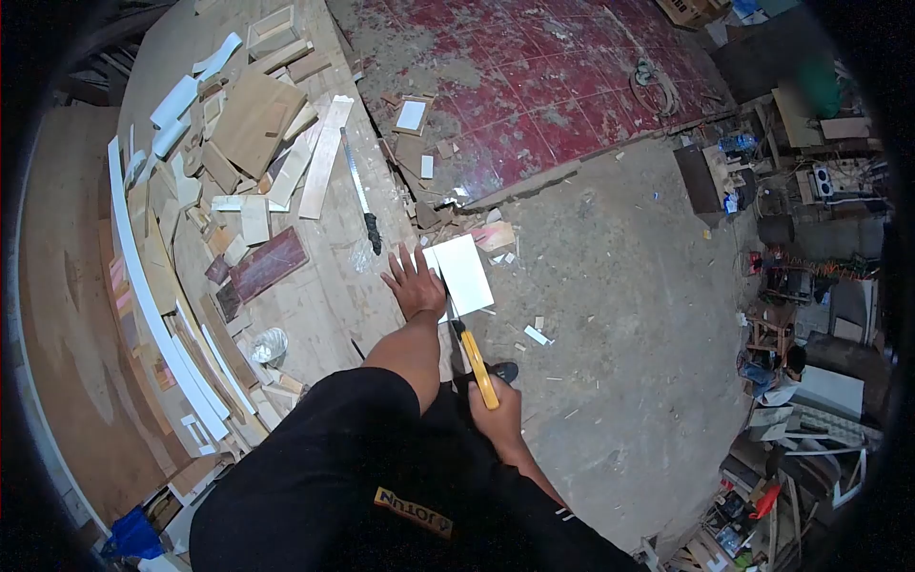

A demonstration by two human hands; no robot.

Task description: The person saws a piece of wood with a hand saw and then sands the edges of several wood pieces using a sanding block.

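A white board lies at the edge of the wooden bench and reaches out past it over the floor. My left hand is spread flat, palm down, pressing on the board's left part. My right hand is wrapped round the yellow handle of a saw, low and to the right. Its thin blade, seen nearly edge-on, points away from me and meets the board just right of my left hand. The teeth are too small to make out. Beyond my left hand lies a long toothed blade with a black grip.
Wood offcuts and a dark red piece are heaped on the bench. A roll of clear wrap sits near its left side. Scraps lie on the concrete floor. Red tiles are beyond; clutter lines the right wall.
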